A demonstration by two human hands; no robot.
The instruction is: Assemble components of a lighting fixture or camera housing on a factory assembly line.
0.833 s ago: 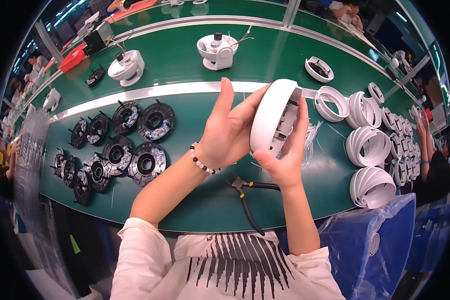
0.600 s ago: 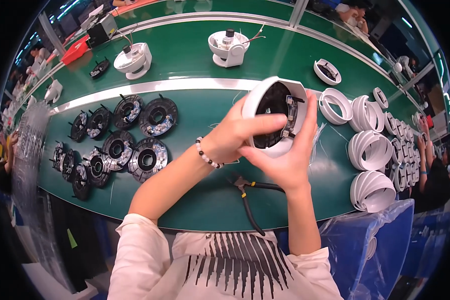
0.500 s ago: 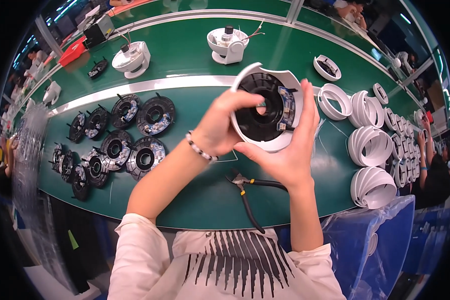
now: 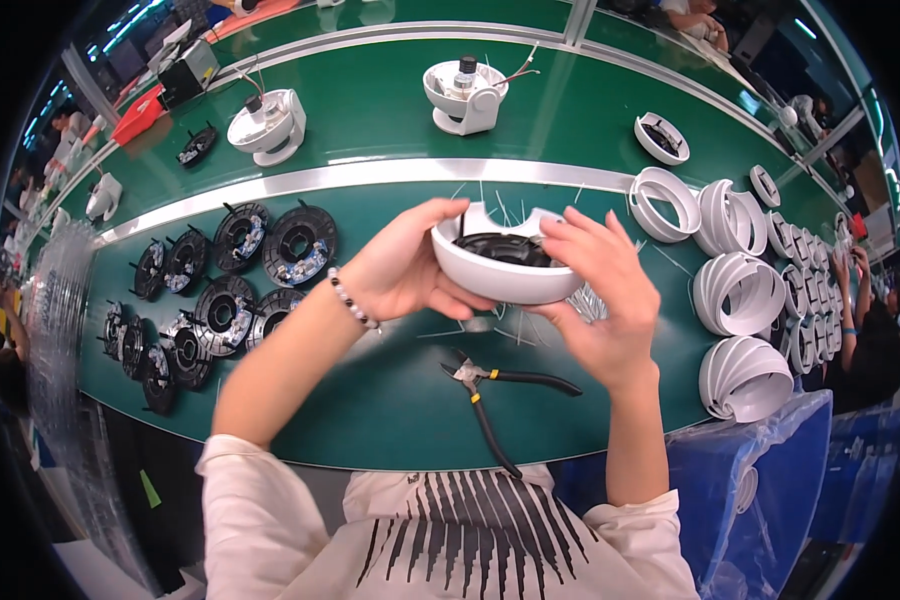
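Observation:
Between my two hands, above the green table, I hold a white plastic housing shell (image 4: 508, 276) with a black round part (image 4: 505, 249) seated inside it. My left hand (image 4: 410, 262) grips its left side, thumb along the top and fingers beneath. On the right side my right hand (image 4: 607, 290) closes round the rim, with its thumb below. The shell's outer wall faces me and hides most of its inside. Under it on the table lie several thin white strips (image 4: 590, 303). Nearer to me rest cutting pliers (image 4: 467, 372) with black handles, spread apart.
Several black discs with circuit boards (image 4: 300, 243) lie on the left. Stacked white rings (image 4: 738, 293) line the right side. Beyond a metal rail (image 4: 370, 174), a moving belt or bench carries white half-assembled units (image 4: 464, 95). A blue bin with plastic film (image 4: 750, 480) stands lower right.
The shell has been tipped from facing me to nearly level and lowered slightly. My left thumb has left its centre for the rim. The white strips beneath now show.

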